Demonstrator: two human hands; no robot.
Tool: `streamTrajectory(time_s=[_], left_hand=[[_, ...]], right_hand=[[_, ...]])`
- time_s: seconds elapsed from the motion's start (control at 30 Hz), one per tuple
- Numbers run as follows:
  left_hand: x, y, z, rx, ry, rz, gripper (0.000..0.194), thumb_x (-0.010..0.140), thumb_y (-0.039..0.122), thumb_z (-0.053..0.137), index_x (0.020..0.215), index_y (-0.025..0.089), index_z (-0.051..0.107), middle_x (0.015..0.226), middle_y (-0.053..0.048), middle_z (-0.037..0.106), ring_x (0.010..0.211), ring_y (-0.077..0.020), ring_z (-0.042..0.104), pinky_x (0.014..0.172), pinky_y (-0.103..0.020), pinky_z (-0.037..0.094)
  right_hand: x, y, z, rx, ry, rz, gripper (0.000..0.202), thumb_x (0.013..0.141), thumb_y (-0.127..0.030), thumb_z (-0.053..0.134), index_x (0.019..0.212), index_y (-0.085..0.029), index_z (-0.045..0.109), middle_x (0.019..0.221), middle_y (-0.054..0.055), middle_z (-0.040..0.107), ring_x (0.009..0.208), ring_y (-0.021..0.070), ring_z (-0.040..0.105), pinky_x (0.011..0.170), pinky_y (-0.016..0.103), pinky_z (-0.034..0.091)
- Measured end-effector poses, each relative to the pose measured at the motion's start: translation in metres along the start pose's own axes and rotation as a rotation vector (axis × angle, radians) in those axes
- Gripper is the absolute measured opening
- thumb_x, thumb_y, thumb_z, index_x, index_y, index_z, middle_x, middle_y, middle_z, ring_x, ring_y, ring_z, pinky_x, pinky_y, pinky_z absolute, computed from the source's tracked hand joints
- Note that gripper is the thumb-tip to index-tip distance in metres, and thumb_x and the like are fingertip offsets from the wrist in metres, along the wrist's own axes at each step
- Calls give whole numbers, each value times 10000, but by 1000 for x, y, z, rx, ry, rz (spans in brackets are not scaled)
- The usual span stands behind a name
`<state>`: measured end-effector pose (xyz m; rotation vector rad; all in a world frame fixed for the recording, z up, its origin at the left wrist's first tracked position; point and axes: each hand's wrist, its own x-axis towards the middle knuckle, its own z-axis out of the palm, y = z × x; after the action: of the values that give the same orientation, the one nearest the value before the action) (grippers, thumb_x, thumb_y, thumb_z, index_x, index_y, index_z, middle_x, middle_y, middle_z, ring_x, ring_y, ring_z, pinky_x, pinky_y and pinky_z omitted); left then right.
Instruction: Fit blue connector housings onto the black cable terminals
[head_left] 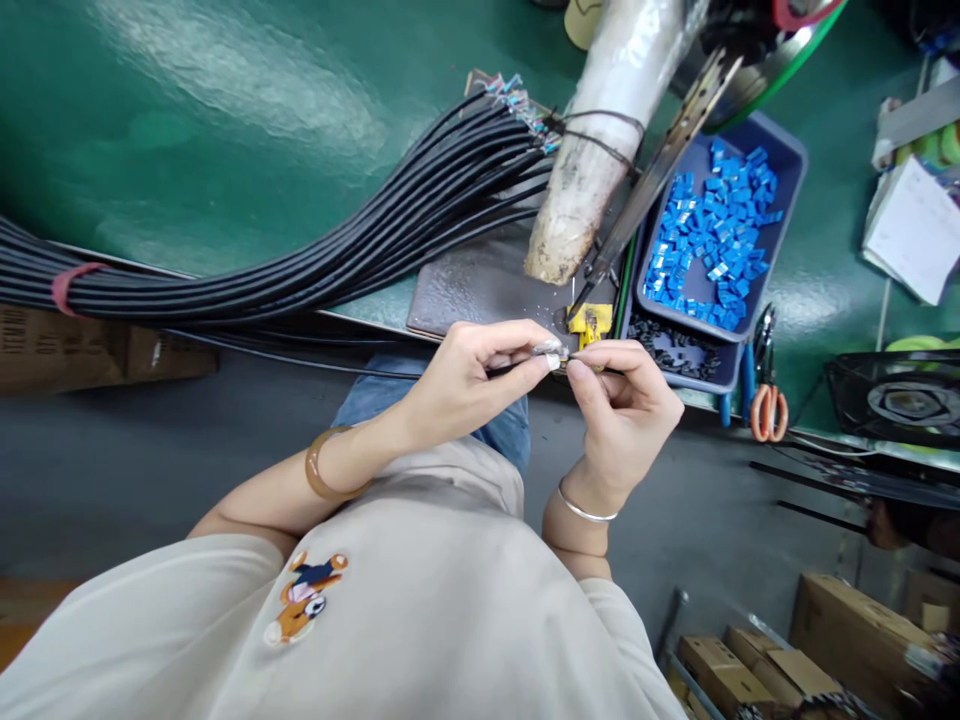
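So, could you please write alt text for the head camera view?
Two bare hands, left and right, pinch the end of a black cable above the bench edge. Behind lie a bundle of black cables and a bin of small blue parts.

Bright green tabletop, streaky white glare; floor dimmer; edges stretched.

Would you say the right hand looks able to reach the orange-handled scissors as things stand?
Probably yes: their handles lie uncovered nearby, though the right hand is pinching something small.
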<state>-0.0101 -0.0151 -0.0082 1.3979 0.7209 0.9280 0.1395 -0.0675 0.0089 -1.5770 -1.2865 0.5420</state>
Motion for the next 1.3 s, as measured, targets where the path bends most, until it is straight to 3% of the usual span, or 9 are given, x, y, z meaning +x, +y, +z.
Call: streamTrajectory(time_s=[0.23, 0.33, 0.5, 0.63, 0.77, 0.9, 1.0, 1.17, 1.3], left_hand=[[-1, -1, -2, 28, -34, 28, 139, 863, 198, 619, 886, 114, 728, 815, -42, 724, 714, -103, 620, 650, -180, 494], [-2, -2, -2, 91, -51, 57, 134, 860, 201, 621, 876, 120, 727, 796, -36, 722, 707, -101, 617, 655, -185, 490], [-4, -5, -2, 77, -70, -12, 159, 812, 156, 628, 967, 123, 643, 709, 0, 645, 578, -72, 556, 488, -162, 393], [-5, -6, -4, -76, -141, -60, 169, 822, 140, 619, 988, 123, 594, 701, -10, 675, 651, -97, 642, 644, -184, 509], [-4, -2, -9, -217, -178, -138, 128, 869, 175, 601, 983, 117, 608, 696, -20, 686, 593, -69, 617, 565, -152, 473], [-2, 2, -12, -318, -185, -246, 66, 890, 191, 577, 898, 127, 563, 654, -2, 655, 397, -9, 401, 379, -147, 294], [-1, 3, -12, -344, -175, -246, 58, 890, 186, 570, 883, 139, 538, 644, 13, 632, 401, -6, 382, 375, -145, 272], [-1, 4, -8, -278, -115, -211, 17, 841, 118, 589, 836, 120, 573, 653, 17, 590, 576, -36, 529, 537, -130, 418], [-2, 2, -3, -231, -57, -183, 85, 796, 143, 661, 815, 122, 581, 666, 37, 526, 577, -32, 477, 540, -143, 397]], right_hand=[[-4, 1, -3, 22, -22, -6, 51, 811, -254, 719, 811, -218, 683, 824, 3, 624, 649, 87, 533, 478, 235, 346], [-6, -2, -7, -62, -67, -29, 23, 822, -238, 701, 820, -218, 689, 831, -3, 629, 559, 61, 448, 456, 240, 306], [-3, -7, -14, -174, -159, -87, 23, 825, -183, 678, 806, -196, 677, 822, -18, 639, 487, 23, 317, 456, 238, 268], [1, -5, -16, -97, -244, -43, 28, 821, -176, 685, 831, -201, 677, 752, -45, 623, 467, 15, 279, 439, 228, 225], [0, -1, -15, 18, -37, -23, 222, 797, -237, 731, 1013, -237, 679, 686, -64, 624, 454, 31, 394, 417, 211, 260], [-3, -1, -12, -4, 103, -76, 19, 825, -238, 706, 838, -228, 716, 612, -54, 609, 498, 56, 522, 451, 216, 348], [-5, -1, -9, -37, 97, -74, 29, 832, -245, 703, 831, -233, 729, 630, -44, 609, 521, 64, 534, 467, 227, 351], [-2, -1, -3, -21, -32, -58, 28, 817, -218, 718, 843, -220, 727, 782, -18, 633, 518, 40, 432, 457, 241, 269], [-1, 1, 0, 0, -53, -65, 53, 823, -199, 706, 774, -199, 685, 766, -21, 607, 556, 46, 440, 470, 240, 268]])
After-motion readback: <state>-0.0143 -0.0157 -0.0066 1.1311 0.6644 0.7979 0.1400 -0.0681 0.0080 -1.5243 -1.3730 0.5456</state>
